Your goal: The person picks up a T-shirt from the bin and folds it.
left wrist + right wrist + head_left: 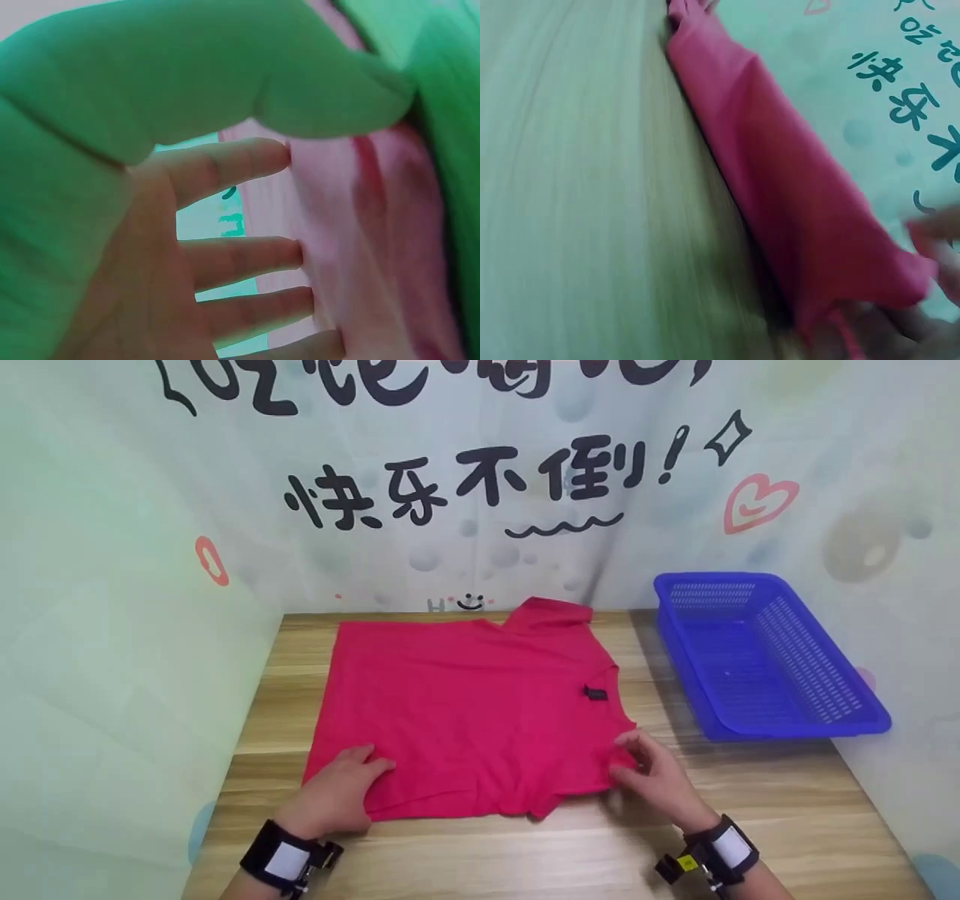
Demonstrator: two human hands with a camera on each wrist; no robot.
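Note:
A red T-shirt [450, 697] lies spread on the wooden table, its neckline with a black label facing right and its hem facing left. My left hand [341, 787] rests on the near hem corner. In the left wrist view its straight, spread fingers [240, 259] touch the cloth, and the thumb reaches over the near edge. At the near shoulder end, my right hand [660, 780] pinches the shirt between thumb and curled fingers. Low in the right wrist view, cloth [780, 187] rises off the table toward those fingers, which it partly covers.
To the right of the shirt stands a blue plastic basket [705, 690] with perforated walls. Printed fabric [465, 562] hangs behind the table and along both sides. Bare wood [480, 862] shows along the table's front.

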